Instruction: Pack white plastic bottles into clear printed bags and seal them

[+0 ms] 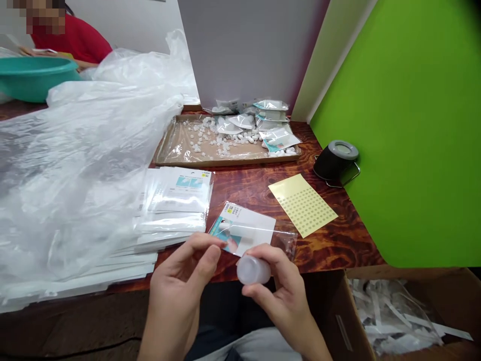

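- Small translucent white plastic cylinder (253,269): located at the near edge of the red-brown wood-grain table (244,183), raised in the right hand (287,288).
- Right grip: thumb below, forefinger above, clasping the cylinder by its side. This leaves the round end uncovered and facing the wearer, presumably for a clear view of it.
- Left hand (180,283): thumb and forefinger nearly meet, just beside the cylinder. Whether they pinch anything small cannot be told.
- White-and-teal printed card in a clear plastic sleeve (257,230): lies flat just beyond both hands, probably kept there for easy reach.
- Pale yellow paper sheet with rows of small dots (302,205): lies right of the card, apparently placed for right-hand access.
- Pile of white printed cards in clear sleeves (173,198): stacked to the left, likely to save table space.
- Shallow brown cardboard tray (176,145): holds loose white pieces and filled packets; its low walls seemingly contain the loose pieces.
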A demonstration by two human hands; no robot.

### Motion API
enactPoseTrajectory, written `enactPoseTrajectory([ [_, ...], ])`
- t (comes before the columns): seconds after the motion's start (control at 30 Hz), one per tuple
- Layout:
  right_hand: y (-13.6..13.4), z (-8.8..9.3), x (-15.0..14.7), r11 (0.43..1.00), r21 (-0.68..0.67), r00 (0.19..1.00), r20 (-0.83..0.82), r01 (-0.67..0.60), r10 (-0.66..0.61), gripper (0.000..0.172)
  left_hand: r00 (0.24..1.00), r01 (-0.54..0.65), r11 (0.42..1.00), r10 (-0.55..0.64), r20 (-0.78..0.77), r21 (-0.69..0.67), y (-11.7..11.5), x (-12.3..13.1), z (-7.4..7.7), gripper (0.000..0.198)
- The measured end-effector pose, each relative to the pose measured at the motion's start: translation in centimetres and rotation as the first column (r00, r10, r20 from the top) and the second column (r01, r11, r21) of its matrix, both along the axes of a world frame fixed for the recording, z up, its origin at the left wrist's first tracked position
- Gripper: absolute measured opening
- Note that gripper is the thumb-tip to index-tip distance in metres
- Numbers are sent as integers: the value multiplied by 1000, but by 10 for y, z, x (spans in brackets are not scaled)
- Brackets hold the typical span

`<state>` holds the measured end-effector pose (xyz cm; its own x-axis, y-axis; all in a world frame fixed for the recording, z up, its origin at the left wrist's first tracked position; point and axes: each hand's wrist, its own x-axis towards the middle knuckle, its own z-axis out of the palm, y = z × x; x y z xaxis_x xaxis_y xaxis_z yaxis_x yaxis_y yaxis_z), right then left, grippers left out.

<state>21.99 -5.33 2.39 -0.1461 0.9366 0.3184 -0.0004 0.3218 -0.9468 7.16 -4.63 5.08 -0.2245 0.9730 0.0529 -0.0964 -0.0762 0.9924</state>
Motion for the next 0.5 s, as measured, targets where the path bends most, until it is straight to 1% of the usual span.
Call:
enactPoseTrajectory([
  [0.07,1,-3,-1,997,60,997,71,-44,40,32,983,157,986,-162,-86,-65,-3,-12,8,14],
  [0.13,1,-5,-2,992,101,994,80,-80,73,30,948,252,960,-270,-166,-122,-4,-21,14,17],
  [0.17,2,-5,-3,989,120,994,74,-87,78,30,931,275,952,-299,-209,-137,-5,-24,16,16],
  [0.27,2,-6,-5,985,151,995,67,-87,78,31,874,316,942,-335,-352,-111,-6,-28,17,15],
  [0.37,1,-7,-5,978,180,992,97,-103,86,33,794,348,931,-353,-495,-107,-7,-30,16,17],
  [0.43,1,-8,-4,971,211,988,125,-113,88,33,747,353,926,-365,-555,-133,-7,-32,17,18],
  [0.5,2,-9,-3,963,242,985,152,-118,82,34,721,348,925,-370,-586,-156,-6,-35,18,20],
])
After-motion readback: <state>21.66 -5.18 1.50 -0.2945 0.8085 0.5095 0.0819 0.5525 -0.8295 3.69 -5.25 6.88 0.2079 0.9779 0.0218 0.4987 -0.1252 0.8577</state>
